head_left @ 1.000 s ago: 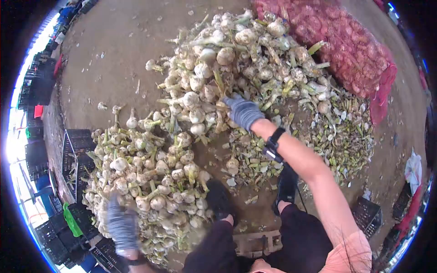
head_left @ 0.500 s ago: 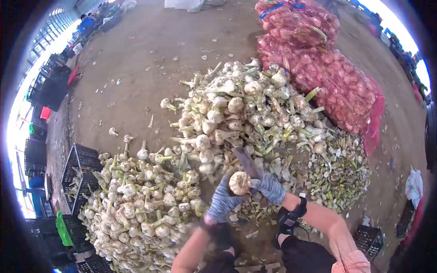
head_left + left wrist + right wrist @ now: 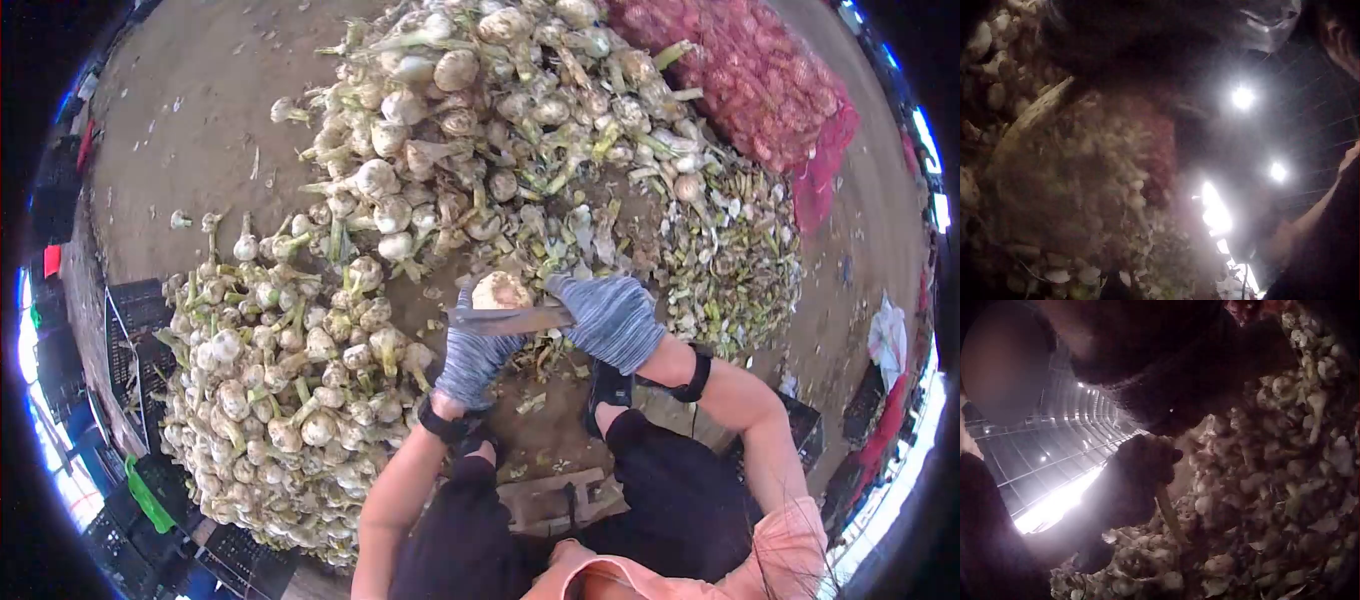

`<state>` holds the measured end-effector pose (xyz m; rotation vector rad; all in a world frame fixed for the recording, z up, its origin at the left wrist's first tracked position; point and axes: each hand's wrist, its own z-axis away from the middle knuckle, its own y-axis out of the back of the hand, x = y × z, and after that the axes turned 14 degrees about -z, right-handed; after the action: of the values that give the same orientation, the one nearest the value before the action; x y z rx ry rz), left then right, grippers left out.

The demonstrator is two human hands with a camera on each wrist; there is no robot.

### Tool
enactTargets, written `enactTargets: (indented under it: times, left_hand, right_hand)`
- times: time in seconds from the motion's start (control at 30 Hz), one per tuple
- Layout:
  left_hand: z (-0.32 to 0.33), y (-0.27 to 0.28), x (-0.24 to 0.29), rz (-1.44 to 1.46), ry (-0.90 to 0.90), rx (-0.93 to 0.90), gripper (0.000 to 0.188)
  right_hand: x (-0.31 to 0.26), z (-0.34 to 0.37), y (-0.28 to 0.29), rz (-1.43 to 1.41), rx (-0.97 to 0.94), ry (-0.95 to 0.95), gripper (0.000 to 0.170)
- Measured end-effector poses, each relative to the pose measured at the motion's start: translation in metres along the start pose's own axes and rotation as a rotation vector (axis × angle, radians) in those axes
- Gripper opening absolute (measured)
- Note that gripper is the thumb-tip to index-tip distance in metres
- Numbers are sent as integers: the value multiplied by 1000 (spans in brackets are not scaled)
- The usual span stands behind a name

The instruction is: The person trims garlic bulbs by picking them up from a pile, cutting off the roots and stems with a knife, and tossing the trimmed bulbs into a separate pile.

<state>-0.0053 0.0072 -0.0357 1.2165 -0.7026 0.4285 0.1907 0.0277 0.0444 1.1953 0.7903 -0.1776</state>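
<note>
Bulb (image 3: 500,288), apparently garlic, is up off the floor between the two gloved hands, in front of the person's knees. Left hand (image 3: 477,356) grasps it, fingers along its left side; the rest of that hold is hidden behind the knife (image 3: 508,322). Right hand (image 3: 612,322) is clenched on the knife, handle out of sight in the glove; the blade reaches leftward across the bulb's near side and over the left hand. Cannot tell from where I stand whether the edge touches the bulb. Bulb lies beyond the left palm and just left of the right fingertips. Both wrist views too dark to add to this. Handling, my estimate: light, firm, round; papery skin likely to slip or flake, flesh liable to bruise or nick. Best hold would be around the widest part, fingertips kept behind the blade's line. Nearby: a heap of bulbs (image 3: 290,400) by the left arm, a second heap (image 3: 450,130) beyond the hands, trimmings (image 3: 745,265) off to the right.
</note>
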Motion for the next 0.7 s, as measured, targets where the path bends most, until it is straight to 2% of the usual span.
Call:
enactTargets:
  times: [0.03, 0.07, 0.17, 0.23, 0.37, 0.43, 0.47, 0.5, 0.6, 0.63, 0.7]
  left_hand:
    - [4, -4, -2, -2, -4, -11, 47]
    - [9, -6, -4, 289, 15, -108, 41]
    - [9, 0, 12, 493, 40, -172, 39]
    - [5, 16, 34, 243, 70, -131, 44]
    - [4, 8, 30, 168, 1, -148, 54]
    - [6, 16, 43, 565, 232, -79, 56]
    - [14, 14, 44, 760, 287, -32, 62]
    - [15, 18, 46, 849, 237, -8, 72]
    - [11, 22, 55, 800, 296, -29, 77]
    - [9, 19, 52, 767, 254, -67, 74]
    - [3, 16, 47, 744, 217, -95, 71]
  right_hand:
    - [-4, -1, 3, 57, -70, 20, 40]
    - [-10, -2, 7, -2, -26, 92, 35]
    - [-1, 2, 3, 61, -41, 81, 30]
    - [7, 3, -2, 44, -89, 7, 29]
    - [21, 11, -12, 73, 13, 87, 26]
    - [43, 15, -13, 7, 71, 41, 15]
    - [82, 27, -22, 24, 50, -181, 18]
    - [116, 37, -30, 40, 38, -403, 20]
    - [102, 58, -11, 90, 32, -467, 25]
    - [110, 60, -18, 102, 29, -469, 25]
    - [132, 59, -42, -265, 143, -298, 30]
